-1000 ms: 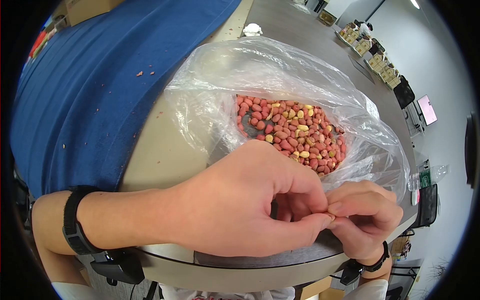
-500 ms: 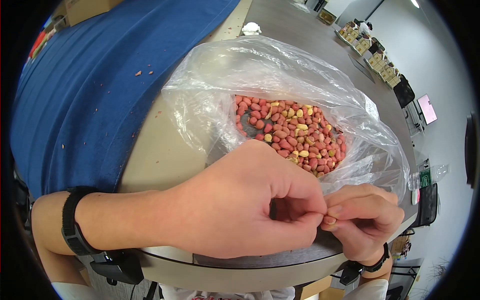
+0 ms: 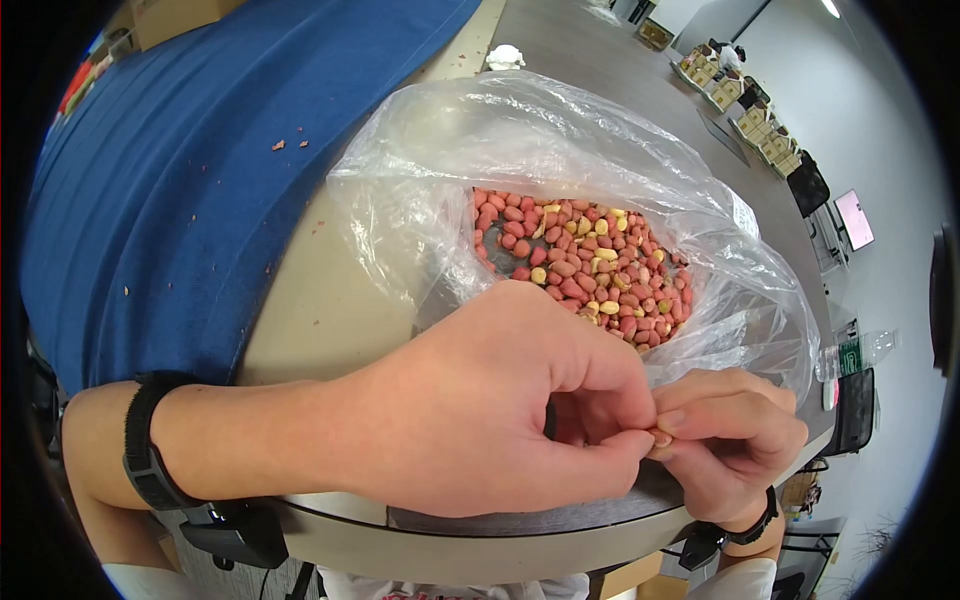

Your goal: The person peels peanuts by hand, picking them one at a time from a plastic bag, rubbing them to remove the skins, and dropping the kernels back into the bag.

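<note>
On the table (image 3: 310,300), peanuts (image 3: 615,268); pale wall (image 3: 860,130) beyond.

on the table (image 3: 300,330) lie a small white object (image 3: 505,58) and a clear plastic bag (image 3: 570,125) holding peanuts (image 3: 570,268).

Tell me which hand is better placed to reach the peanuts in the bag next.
Probably the left hand: it appears closer to the peanuts, while the right hand seems to be pinching a small reddish piece.

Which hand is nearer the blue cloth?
Left. The left hand is to the right of the blue cloth; the right hand is farther right, beyond the left hand.
</note>
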Action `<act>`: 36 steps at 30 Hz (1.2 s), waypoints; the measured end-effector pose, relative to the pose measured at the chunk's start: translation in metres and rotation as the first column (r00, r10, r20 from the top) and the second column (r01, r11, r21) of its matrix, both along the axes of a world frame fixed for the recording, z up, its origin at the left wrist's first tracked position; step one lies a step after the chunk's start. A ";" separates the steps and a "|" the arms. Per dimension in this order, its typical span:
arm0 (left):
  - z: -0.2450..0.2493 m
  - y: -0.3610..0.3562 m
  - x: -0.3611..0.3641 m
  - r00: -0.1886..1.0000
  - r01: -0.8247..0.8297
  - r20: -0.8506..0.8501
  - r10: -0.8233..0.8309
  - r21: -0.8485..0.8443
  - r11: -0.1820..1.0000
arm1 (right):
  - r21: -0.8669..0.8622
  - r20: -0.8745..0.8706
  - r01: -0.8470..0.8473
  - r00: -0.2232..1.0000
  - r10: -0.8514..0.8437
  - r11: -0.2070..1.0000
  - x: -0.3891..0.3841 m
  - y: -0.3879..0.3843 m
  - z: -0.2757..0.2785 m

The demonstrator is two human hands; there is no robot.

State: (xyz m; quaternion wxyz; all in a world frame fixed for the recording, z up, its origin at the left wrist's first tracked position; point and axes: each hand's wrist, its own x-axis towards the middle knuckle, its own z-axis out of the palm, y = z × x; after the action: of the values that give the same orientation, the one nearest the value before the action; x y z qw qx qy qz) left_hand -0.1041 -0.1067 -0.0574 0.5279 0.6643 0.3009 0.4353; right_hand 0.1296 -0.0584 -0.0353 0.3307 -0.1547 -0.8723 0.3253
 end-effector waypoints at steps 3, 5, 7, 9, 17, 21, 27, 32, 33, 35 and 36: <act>0.000 0.001 0.000 1.000 -0.014 -0.003 0.015 0.024 1.000 | -0.030 -0.002 0.005 1.000 -0.005 1.000 0.000 0.000 0.000; 0.000 0.000 -0.001 1.000 -0.023 -0.001 0.023 0.039 0.999 | -0.057 -0.007 -0.001 1.000 0.000 0.998 0.000 -0.001 0.001; 0.000 0.000 -0.001 1.000 -0.013 -0.016 0.013 0.014 1.000 | -0.059 -0.014 -0.012 1.000 0.011 0.998 0.000 0.000 0.001; 0.000 0.000 0.001 1.000 -0.015 0.011 0.015 0.009 1.000 | -0.043 -0.008 -0.006 1.000 0.005 0.999 0.000 0.000 0.001; 0.000 0.001 -0.001 1.000 0.014 0.025 -0.014 0.005 1.000 | -0.013 0.008 -0.004 1.000 0.004 1.000 0.001 0.001 0.002; -0.001 0.002 -0.002 0.999 0.030 0.025 -0.030 0.004 1.000 | -0.067 -0.010 -0.013 1.000 0.012 0.998 0.001 0.001 0.001; 0.000 0.000 0.000 0.999 -0.006 0.035 0.005 0.015 1.000 | -0.030 -0.002 0.000 1.000 0.000 1.000 0.000 0.002 0.002; 0.000 0.000 0.000 1.000 -0.007 0.011 0.007 0.021 1.000 | 0.008 0.015 0.004 1.000 -0.004 1.000 -0.001 0.001 0.003; 0.000 0.000 0.000 1.000 -0.014 0.007 0.014 0.014 1.000 | 0.000 0.015 0.009 1.000 -0.009 1.000 -0.001 0.001 0.002; -0.001 0.000 -0.001 1.000 -0.019 0.003 0.019 0.007 1.000 | -0.009 0.016 0.015 1.000 -0.015 1.000 -0.001 0.000 0.003; 0.000 0.001 -0.001 1.000 -0.004 0.011 0.004 0.008 1.000 | 0.012 0.015 0.015 1.000 -0.015 1.000 -0.002 0.001 0.003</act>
State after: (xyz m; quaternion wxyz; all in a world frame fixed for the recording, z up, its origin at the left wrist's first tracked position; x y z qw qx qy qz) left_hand -0.1052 -0.1059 -0.0577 0.5260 0.6635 0.2973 0.4413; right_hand 0.1277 -0.0574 -0.0322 0.3273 -0.1616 -0.8756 0.3163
